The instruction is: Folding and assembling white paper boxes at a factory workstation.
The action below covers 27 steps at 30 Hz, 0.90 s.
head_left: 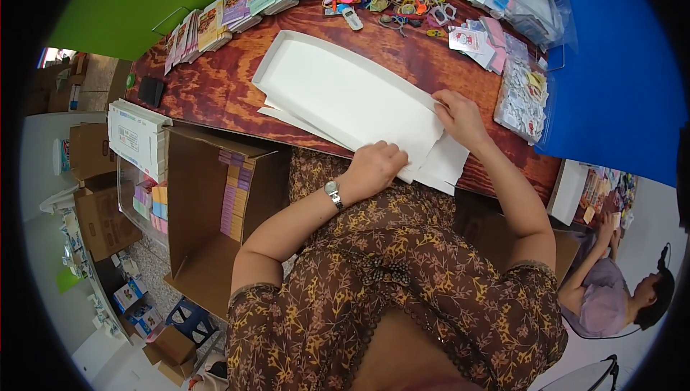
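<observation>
While it's mostly folded up at one end, the white cardboard tray (345, 85) is flat at the other: long, shallow, plain white inside, with low walls standing along the far side and around the left end, and loose flaps splayed out at the right. It sits slantwise at the near edge of the red-brown wood-grain surface (215, 93), the near right corner jutting out over the person's lap. The left hand (375, 169) comes in palm down, fingers curled tight over the near edge; can't see the thumb properly. The right hand (461, 121) reaches further out, wrist bent inward, fingers and thumb nearly closed, pinching the far right corner.
</observation>
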Each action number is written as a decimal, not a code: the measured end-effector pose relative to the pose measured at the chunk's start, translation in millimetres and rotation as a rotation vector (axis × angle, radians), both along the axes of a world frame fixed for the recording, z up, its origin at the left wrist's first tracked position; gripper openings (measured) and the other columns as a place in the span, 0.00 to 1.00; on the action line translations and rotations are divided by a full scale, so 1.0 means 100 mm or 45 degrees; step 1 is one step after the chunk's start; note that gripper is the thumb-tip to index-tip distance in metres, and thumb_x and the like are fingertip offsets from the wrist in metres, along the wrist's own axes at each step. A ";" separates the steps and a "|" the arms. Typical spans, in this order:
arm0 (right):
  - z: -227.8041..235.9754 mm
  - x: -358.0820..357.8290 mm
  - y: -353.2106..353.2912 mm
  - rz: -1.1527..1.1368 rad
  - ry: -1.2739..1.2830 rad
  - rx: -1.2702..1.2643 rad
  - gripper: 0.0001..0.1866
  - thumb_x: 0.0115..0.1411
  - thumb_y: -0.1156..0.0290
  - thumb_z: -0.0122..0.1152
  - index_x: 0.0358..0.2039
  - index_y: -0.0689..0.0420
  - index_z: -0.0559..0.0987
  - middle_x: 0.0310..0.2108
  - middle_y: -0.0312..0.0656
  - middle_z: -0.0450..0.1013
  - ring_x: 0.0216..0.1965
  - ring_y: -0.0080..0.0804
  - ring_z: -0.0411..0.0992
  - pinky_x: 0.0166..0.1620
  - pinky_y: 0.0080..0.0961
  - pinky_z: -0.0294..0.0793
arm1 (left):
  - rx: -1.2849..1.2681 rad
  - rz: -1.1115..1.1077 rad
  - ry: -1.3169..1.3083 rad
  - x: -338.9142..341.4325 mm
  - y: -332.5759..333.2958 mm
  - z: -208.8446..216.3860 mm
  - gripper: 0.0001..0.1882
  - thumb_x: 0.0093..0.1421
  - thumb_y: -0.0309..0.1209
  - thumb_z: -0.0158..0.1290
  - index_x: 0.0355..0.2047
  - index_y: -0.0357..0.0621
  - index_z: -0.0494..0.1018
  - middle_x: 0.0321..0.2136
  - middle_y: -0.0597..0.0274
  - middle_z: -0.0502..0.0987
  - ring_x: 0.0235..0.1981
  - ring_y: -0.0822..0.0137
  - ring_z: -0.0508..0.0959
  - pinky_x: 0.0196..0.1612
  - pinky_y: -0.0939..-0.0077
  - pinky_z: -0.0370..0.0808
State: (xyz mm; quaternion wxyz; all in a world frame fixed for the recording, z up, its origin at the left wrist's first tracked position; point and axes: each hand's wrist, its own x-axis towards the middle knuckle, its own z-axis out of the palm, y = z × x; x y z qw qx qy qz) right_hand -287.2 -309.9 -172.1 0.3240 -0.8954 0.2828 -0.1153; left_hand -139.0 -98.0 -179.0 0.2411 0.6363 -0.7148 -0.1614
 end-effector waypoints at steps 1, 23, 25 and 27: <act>-0.01 -0.02 0.00 0.005 0.028 -0.091 0.11 0.60 0.72 0.57 0.43 0.57 0.77 0.37 0.50 0.77 0.37 0.50 0.76 0.39 0.38 0.76 | 0.000 0.000 -0.001 0.00 0.00 -0.02 0.09 0.53 0.37 0.58 0.27 0.48 0.72 0.27 0.65 0.72 0.35 0.62 0.74 0.36 0.66 0.73; -0.01 0.01 0.10 0.139 0.169 -0.562 0.16 0.57 0.75 0.58 0.47 0.54 0.75 0.31 0.44 0.73 0.34 0.45 0.75 0.38 0.41 0.76 | -0.350 0.125 -0.219 -0.14 -0.15 -0.21 0.05 0.56 0.29 0.52 0.28 0.44 0.69 0.23 0.62 0.69 0.28 0.63 0.71 0.32 0.69 0.70; 0.01 0.03 0.07 0.125 0.182 -0.415 0.17 0.56 0.75 0.59 0.48 0.55 0.75 0.32 0.44 0.74 0.35 0.45 0.75 0.38 0.40 0.76 | -0.353 0.128 -0.275 -0.15 -0.17 -0.24 0.04 0.56 0.29 0.52 0.28 0.44 0.69 0.23 0.62 0.69 0.28 0.63 0.71 0.32 0.69 0.70; 0.08 0.04 -0.03 0.318 0.143 0.007 0.18 0.55 0.76 0.60 0.48 0.55 0.75 0.36 0.44 0.76 0.38 0.45 0.76 0.39 0.39 0.76 | -0.339 0.123 -0.265 -0.14 -0.19 -0.26 0.03 0.54 0.28 0.51 0.29 0.44 0.69 0.23 0.62 0.69 0.28 0.64 0.71 0.31 0.70 0.71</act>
